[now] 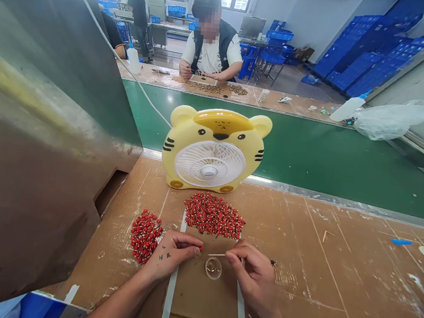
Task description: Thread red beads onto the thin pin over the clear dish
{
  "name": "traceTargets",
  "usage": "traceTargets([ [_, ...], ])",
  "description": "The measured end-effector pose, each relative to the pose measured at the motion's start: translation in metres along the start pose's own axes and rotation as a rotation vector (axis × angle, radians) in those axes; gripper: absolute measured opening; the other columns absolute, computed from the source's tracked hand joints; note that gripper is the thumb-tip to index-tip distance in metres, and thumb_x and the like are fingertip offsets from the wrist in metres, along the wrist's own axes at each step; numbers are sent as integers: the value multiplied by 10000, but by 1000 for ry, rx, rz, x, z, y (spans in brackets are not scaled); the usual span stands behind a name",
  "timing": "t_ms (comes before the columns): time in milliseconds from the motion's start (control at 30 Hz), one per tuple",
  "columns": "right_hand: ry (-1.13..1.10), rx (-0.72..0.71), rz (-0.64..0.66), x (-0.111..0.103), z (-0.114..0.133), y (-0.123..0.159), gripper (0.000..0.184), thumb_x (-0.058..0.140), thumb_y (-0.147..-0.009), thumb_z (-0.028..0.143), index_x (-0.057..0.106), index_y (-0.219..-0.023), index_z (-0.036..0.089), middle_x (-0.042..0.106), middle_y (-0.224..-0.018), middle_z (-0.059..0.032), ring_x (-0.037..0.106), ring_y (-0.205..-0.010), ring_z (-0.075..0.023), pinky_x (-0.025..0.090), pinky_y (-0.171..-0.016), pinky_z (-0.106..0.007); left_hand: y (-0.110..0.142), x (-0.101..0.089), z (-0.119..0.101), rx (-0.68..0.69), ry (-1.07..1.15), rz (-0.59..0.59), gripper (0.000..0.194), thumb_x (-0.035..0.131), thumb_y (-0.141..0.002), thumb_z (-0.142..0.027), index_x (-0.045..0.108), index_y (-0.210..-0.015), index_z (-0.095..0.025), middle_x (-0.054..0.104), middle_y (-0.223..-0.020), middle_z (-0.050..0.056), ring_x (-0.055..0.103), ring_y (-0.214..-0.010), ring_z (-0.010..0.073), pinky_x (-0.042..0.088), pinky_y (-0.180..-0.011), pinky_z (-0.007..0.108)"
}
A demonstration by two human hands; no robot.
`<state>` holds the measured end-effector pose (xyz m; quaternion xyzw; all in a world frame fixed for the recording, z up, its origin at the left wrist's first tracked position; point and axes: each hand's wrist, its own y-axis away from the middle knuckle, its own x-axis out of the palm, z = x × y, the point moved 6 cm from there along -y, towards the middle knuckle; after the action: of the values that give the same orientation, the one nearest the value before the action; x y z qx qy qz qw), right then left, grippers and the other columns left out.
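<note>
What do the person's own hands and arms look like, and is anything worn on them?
Both forearms are bare, with no sleeves in view, and neither the left hand nor the right hand wears a glove. The back of the left hand has small dark marks that look like tattooed characters. No watch or bracelet shows on either wrist.

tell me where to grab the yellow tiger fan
Grip the yellow tiger fan by its top edge, between the rounded ears, coming from above. It stands upright with its white grille facing you, so the top is free, and reaching over keeps your hand clear of the small red pieces piled in front of it.
</note>
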<state>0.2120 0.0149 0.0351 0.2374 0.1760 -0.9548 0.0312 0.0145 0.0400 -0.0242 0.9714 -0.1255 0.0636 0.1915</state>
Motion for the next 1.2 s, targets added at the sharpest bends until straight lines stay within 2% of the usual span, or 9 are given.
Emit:
traceTargets([
  [167,-18,7,-26,13,1,-5,203,589,-946,236,633,-753,190,587,-659,6,548,-600,-135,412,-571,-238,0,2,4,-51,109,32,192,826,-647,-263,812,-796,-144,781,-696,59,686,-644,173,500,-664,254],
  [333,1,-1,-3,17,0,-6,217,587,-949,241,646,-748,186,603,-661,0,559,-596,-136,418,-575,-239,-1,4,4,-63,117,51,180,824,-653,-255,804,-791,-141,773,-667,50,680,-618,158,496,-652,241],
  [600,23,20,-29,11,-2,-4,252,585,-953,267,623,-717,187,562,-632,14,525,-572,-130,400,-561,-236,2,4,-1,-47,128,60,173,829,-653,-262,794,-772,-142,767,-670,45,681,-633,158,493,-654,238],
  [700,71,17,27,7,-2,0,266,585,-956,289,617,-711,189,556,-627,13,517,-571,-134,388,-559,-243,2,3,0,-46,124,45,169,830,-647,-253,789,-767,-142,770,-692,48,683,-649,160,493,-659,238],
  [833,201,-25,169,5,-1,4,271,593,-953,319,620,-717,190,582,-655,-3,538,-610,-152,391,-574,-254,1,1,4,-47,89,32,175,827,-653,-248,785,-787,-143,772,-698,48,680,-648,156,485,-643,228],
  [933,254,21,188,-17,-8,9,239,562,-969,338,656,-802,195,625,-715,-18,581,-657,-165,428,-603,-259,-1,-1,5,-50,90,28,198,822,-665,-272,782,-811,-144,777,-709,53,691,-669,167,496,-662,238],
  [1067,392,160,71,-74,-26,20,235,517,-989,321,683,-873,200,673,-769,-33,612,-662,-171,463,-611,-269,-3,-1,8,-46,74,39,205,817,-688,-290,780,-833,-151,784,-739,58,704,-707,182,508,-688,251],
  [1133,457,188,129,-88,-33,27,208,542,-973,307,704,-889,208,691,-803,-39,636,-683,-177,488,-624,-273,-3,0,10,-47,80,49,208,819,-691,-306,779,-827,-153,784,-741,57,705,-709,183,516,-695,255],
  [1200,500,195,209,-90,-39,34,176,571,-950,284,723,-890,217,699,-814,-40,657,-702,-184,510,-634,-275,-4,1,12,-43,97,54,218,821,-696,-323,777,-828,-156,784,-742,57,707,-714,185,525,-708,260],
])
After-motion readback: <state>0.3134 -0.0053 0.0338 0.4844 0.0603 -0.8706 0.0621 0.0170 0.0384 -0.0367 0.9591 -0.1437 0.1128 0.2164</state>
